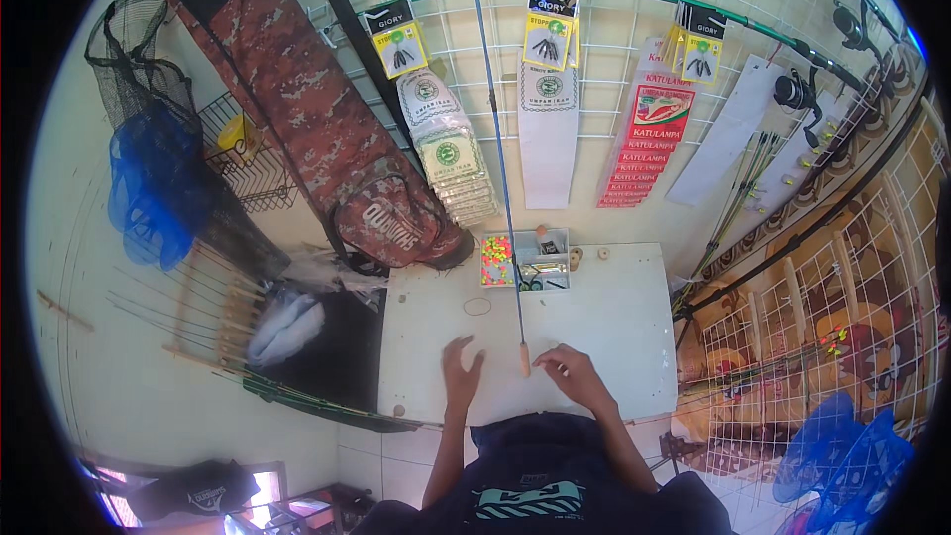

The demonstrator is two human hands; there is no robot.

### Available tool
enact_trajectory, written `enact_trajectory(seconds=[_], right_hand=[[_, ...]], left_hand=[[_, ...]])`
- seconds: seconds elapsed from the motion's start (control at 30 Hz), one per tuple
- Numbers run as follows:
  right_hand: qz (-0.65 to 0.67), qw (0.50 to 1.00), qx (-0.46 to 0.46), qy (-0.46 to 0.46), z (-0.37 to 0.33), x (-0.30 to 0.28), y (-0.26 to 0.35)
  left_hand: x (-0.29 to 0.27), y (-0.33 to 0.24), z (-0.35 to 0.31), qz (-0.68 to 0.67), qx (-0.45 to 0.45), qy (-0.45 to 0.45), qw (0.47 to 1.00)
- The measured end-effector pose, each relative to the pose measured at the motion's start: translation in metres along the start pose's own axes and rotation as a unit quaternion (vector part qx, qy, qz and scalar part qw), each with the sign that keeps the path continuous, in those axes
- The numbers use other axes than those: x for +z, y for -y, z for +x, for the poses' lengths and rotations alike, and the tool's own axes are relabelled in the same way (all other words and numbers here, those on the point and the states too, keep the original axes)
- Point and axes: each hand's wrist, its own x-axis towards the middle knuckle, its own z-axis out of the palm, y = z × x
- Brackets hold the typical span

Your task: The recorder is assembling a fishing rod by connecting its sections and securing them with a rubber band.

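Observation:
A slim blue fishing rod point(509, 208) stands upright in front of me, its cork handle point(525, 360) at the near middle of the white table point(634, 337). Left of the handle is my left hand point(462, 374), its thumb and fingers apart with nothing between them. My right hand point(575, 374) is just right of the handle, fingers loosely bent and pointing toward it. Whether a fingertip touches the cork is too small to tell. A small dark ring-shaped loop point(476, 307) is on the tabletop beyond my left hand.
A compartment box point(555, 238) with bright beads and small tools stands at the table's back. A camouflage rod bag point(307, 109) leans at left. Hanging packets point(548, 139), fishing reels point(794, 94) and blue nets point(842, 456) surround the table. A small beige spool-like piece point(603, 254) sits right of the box.

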Motion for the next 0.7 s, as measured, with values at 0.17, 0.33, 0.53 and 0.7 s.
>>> enact_trajectory(seconds=[0.17,0.33,0.53,0.7], right_hand=[[0.03,0.998,-0.056,0.027,0.001,0.015,0.016],[0.0,1.0,-0.03,0.006,0.0,0.01,0.023],[0.009,1.0,-0.015,0.0,-0.008,0.012,0.023],[-0.015,1.0,0.008,0.015,-0.01,0.013,0.024]], left_hand=[[-0.023,-0.08,0.011,-0.354,-0.038,0.337,0.871],[-0.039,-0.095,0.015,-0.365,-0.1,0.367,0.85],[-0.044,-0.095,0.008,-0.361,-0.073,0.347,0.862],[-0.057,-0.09,0.002,-0.293,-0.105,0.316,0.896]])
